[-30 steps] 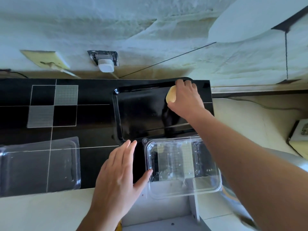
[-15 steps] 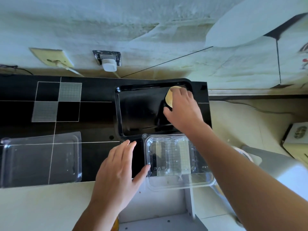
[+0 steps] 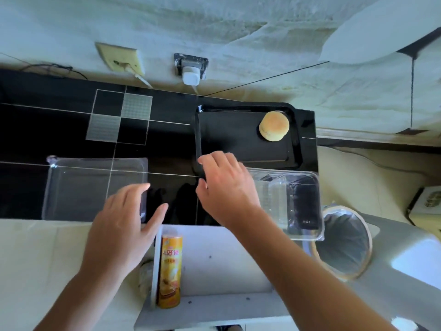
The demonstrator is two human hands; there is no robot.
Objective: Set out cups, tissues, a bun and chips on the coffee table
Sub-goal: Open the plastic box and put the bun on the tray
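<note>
A round golden bun point(image 3: 274, 129) lies in the far right corner of a black tray point(image 3: 241, 137) on the black coffee table point(image 3: 71, 130). My right hand point(image 3: 226, 187) hovers over the tray's near left corner, fingers loosely bent, holding nothing. My left hand point(image 3: 124, 225) hangs open over the table's near edge, beside a clear plastic container point(image 3: 93, 187). A second clear container point(image 3: 286, 204) sits right of my right hand at the table's near right corner. An orange chips can point(image 3: 169, 271) stands on a white shelf point(image 3: 226, 271) below the table.
A wicker bin with a dark liner point(image 3: 343, 244) stands at the right, below the table. Two wall sockets, one with a white plug point(image 3: 191, 76), sit on the wall behind the table. A white sofa arm point(image 3: 405, 266) fills the lower right.
My right hand let go of the bun on the tray and drew back toward me. My left hand shifted left. The view dropped, bringing the chips can into sight.
</note>
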